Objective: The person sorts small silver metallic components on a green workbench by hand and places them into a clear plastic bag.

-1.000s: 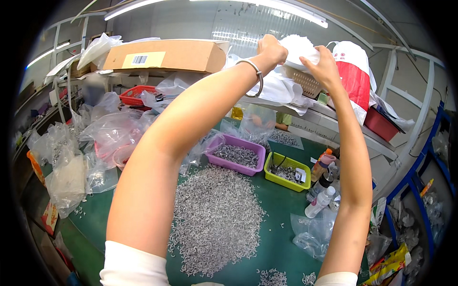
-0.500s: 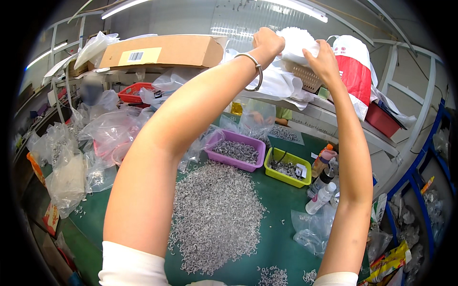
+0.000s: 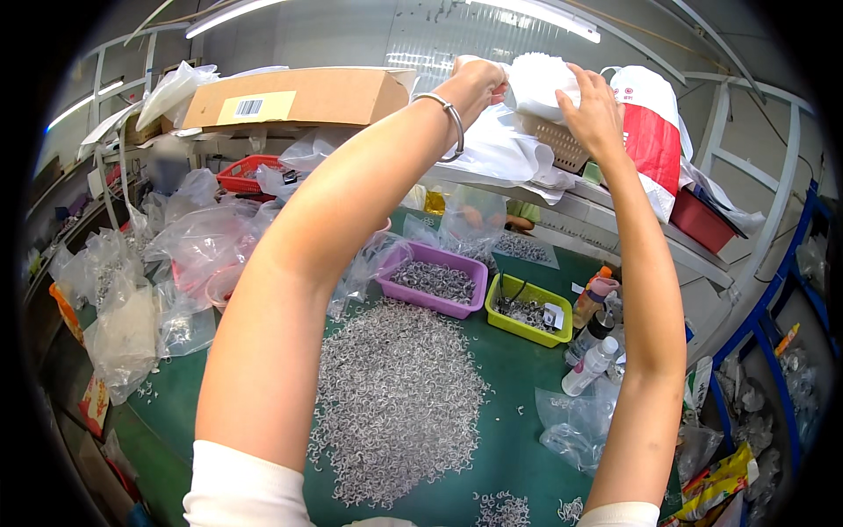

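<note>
Both my arms reach up to the shelf above the green table. A bundle of soft white sheets (image 3: 542, 85), like tissue, rests on a beige woven basket (image 3: 559, 143). My right hand (image 3: 594, 111) is curved against the bundle's right side, fingers touching it. Left of the bundle, my left hand (image 3: 481, 77) is closed in a pinch, with a bit of white showing at its fingertips beside the bundle. What it pinches is mostly hidden. A metal bangle (image 3: 454, 126) circles my left wrist.
A large pile of small metal hooks (image 3: 399, 404) covers the table's middle, behind it a purple tray (image 3: 436, 279) and a yellow-green tray (image 3: 529, 310). Bottles (image 3: 590, 365) stand at right. A cardboard box (image 3: 299, 97) and a red-and-white bag (image 3: 650, 132) flank my hands.
My left hand has moved a little left, away from the white bundle. My right hand has shifted slightly, its fingers now more upright against the bundle's side.
</note>
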A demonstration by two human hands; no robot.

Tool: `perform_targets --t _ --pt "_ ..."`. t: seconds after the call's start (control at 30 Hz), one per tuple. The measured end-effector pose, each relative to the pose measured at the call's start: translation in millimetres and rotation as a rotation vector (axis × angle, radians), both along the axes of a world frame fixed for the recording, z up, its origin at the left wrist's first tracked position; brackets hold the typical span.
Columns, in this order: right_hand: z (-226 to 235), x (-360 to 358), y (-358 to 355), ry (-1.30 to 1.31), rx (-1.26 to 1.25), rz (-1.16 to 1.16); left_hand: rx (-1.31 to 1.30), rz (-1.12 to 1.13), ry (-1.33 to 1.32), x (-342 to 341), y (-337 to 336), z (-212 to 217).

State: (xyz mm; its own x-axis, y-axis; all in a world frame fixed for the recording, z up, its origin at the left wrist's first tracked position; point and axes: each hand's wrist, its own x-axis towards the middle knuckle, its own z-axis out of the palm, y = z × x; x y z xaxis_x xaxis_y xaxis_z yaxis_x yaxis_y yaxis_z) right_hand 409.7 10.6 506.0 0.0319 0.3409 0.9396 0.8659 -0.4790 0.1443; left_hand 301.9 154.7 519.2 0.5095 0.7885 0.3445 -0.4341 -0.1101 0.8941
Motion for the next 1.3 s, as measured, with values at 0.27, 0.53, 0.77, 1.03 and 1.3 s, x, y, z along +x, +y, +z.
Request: perform_targets --t 0.27,0.53,0.77,1.03,1.3 --pt "0 -1 11 -0.211 0.024 0.005 -0.018 -0.105 -0.088 -4 1 -9" --pt "2 -5 20 -0.168 -0.025 0.030 0.126 -0.063 -0.062 -8 -1 -3" --pt "4 -7 26 -0.192 -0.019 0.002 0.065 -0.082 -0.107 2 15 -2" --pt "9 -9 40 -0.291 -0.035 0.046 0.014 -0.085 -0.215 5 10 0" --pt "15 -26 52 -0.140 -0.101 -0.144 0.096 -0.033 -0.292 18 12 -4"
